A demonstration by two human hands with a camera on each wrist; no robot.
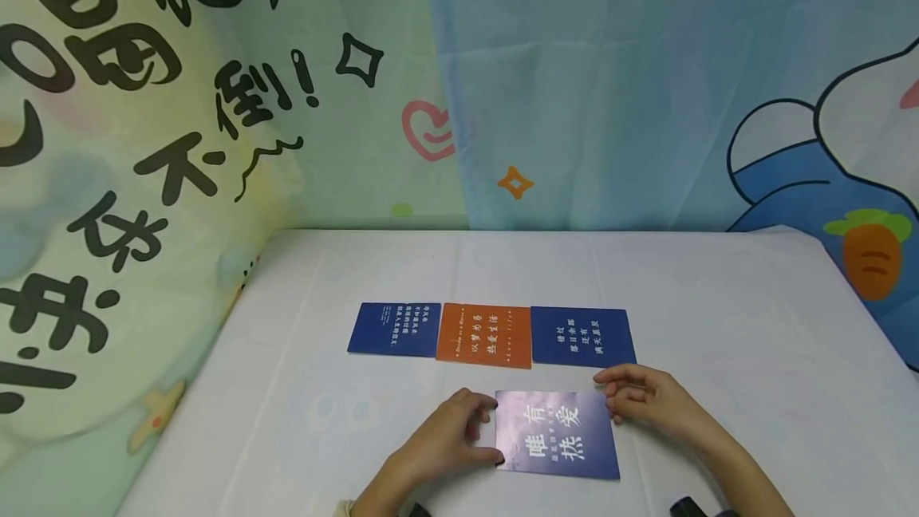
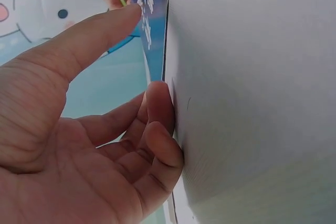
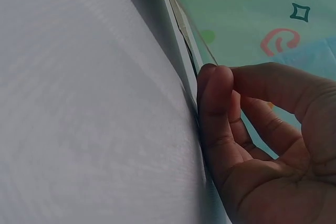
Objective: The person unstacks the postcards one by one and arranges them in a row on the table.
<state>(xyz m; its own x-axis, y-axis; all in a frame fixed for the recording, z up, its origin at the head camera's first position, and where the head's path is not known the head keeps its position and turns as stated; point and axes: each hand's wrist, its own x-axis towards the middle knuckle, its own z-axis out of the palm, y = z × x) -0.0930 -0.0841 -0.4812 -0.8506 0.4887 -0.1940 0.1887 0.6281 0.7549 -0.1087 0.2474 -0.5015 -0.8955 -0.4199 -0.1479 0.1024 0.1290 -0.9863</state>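
Note:
A purple card (image 1: 556, 435) with white Chinese characters lies in front of me on the white table. My left hand (image 1: 454, 436) is at its left edge, the thumb at the near corner and the loosely bent fingers by the far corner. In the left wrist view, the thumb (image 2: 118, 22) overlaps the card's face (image 2: 155, 30). At the far right corner of the card, my right hand (image 1: 649, 399) pinches the edge between thumb and forefinger. Seen edge-on in the right wrist view, the card is a thin line running to the fingertips (image 3: 224, 74).
Behind the purple card, a row of cards lies side by side: a blue card (image 1: 396, 329), an orange card (image 1: 484, 335) and another blue card (image 1: 583, 337). The white table (image 1: 301, 421) ends at a printed cloth backdrop (image 1: 610, 86).

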